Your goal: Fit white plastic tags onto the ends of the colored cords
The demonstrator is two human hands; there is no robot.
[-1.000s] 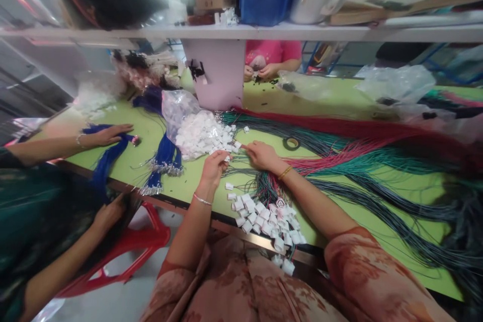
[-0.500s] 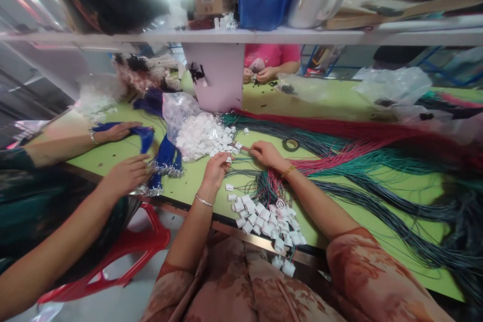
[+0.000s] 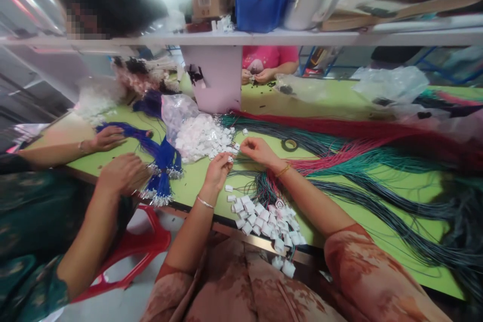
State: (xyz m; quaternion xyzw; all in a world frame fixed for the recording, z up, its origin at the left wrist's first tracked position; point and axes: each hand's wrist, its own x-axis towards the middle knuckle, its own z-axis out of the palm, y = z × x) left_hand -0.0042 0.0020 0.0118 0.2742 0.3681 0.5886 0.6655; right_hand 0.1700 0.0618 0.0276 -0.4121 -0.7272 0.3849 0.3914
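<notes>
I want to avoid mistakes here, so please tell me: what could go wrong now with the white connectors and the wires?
1. The wired connectors lie at the table edge, some hanging over it; they may slide off.
2. The wires bunch tangled below the right hand; pulling one could drag others.
3. The left hand works beside the loose pile; a nudge could scatter it.

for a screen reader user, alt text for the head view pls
A person's left hand and right hand work close together beside a heap of small white pieces on a green table; red and teal wires spread rightward.
</notes>
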